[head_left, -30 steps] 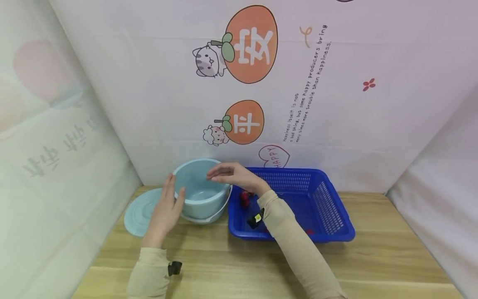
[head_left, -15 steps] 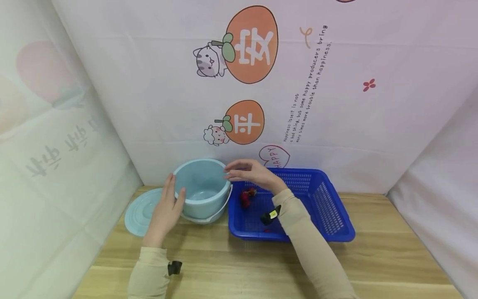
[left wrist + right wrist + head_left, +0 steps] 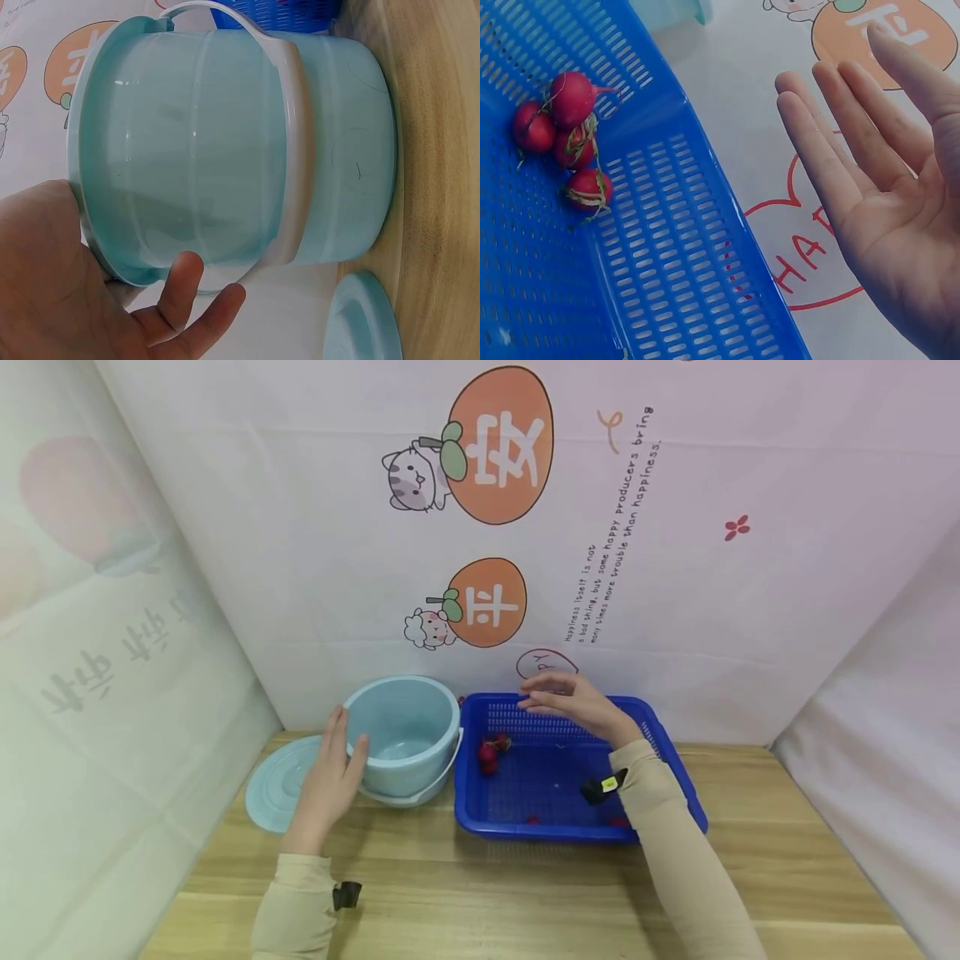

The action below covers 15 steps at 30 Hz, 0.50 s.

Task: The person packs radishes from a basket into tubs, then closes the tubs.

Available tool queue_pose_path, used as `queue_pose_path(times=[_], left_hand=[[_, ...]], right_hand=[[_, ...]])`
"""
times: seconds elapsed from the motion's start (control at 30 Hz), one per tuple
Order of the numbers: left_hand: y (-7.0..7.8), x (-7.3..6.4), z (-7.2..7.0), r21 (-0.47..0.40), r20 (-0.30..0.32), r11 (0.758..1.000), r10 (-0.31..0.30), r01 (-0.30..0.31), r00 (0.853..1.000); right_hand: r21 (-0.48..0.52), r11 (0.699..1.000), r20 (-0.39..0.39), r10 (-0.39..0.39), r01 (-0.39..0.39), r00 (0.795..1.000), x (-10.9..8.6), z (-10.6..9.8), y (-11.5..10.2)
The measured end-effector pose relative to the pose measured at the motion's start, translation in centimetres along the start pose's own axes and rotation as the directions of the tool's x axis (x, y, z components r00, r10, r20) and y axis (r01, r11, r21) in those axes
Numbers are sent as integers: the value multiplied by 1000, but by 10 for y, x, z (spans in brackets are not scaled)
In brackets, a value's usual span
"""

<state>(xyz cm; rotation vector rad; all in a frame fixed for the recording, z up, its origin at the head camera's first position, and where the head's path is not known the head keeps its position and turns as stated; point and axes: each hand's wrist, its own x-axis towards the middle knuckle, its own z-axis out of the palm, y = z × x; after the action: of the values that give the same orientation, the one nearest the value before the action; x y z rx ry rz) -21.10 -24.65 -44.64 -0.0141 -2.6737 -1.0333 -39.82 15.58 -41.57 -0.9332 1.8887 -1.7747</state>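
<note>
My left hand [image 3: 326,785] rests its relaxed fingers against the left rim of a light blue bucket [image 3: 405,778]. Up close in the left wrist view, the bucket's pale handle [image 3: 298,150] hangs down across its side. My right hand [image 3: 573,706] hovers over the back of a blue plastic basket [image 3: 555,833], with nothing in its loosely extended fingers. Several red radishes [image 3: 574,99] with thin roots and wilted stems lie clustered in the basket's left corner. Small red bits [image 3: 532,820] show near its front wall, mostly hidden by the rim.
A round light blue lid [image 3: 273,785] lies left of the bucket, partly behind my left hand. Bucket and basket stand side by side on the wooden table [image 3: 450,893]. A printed white cloth [image 3: 315,568] hangs close behind them, with more white cloth at both sides.
My right hand has moved rightward from over the bucket to above the basket, uncovering the radishes in its left corner. My left hand stays at the bucket's rim.
</note>
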Motion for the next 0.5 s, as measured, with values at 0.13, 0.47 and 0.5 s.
queue_pose_path(times=[0.13, 0.47, 0.5], left_hand=[[-1, 1, -1, 4, 1, 1000, 6, -6, 1000], [-2, 1, 0, -7, -1, 1000, 8, -8, 1000], [-2, 1, 0, -7, -2, 1000, 9, -9, 1000]], right_hand=[[-3, 1000, 18, 2, -2, 1000, 1, 0, 2], [-125, 989, 35, 79, -74, 996, 9, 10, 14], [-162, 984, 38, 88, -80, 995, 10, 12, 15]])
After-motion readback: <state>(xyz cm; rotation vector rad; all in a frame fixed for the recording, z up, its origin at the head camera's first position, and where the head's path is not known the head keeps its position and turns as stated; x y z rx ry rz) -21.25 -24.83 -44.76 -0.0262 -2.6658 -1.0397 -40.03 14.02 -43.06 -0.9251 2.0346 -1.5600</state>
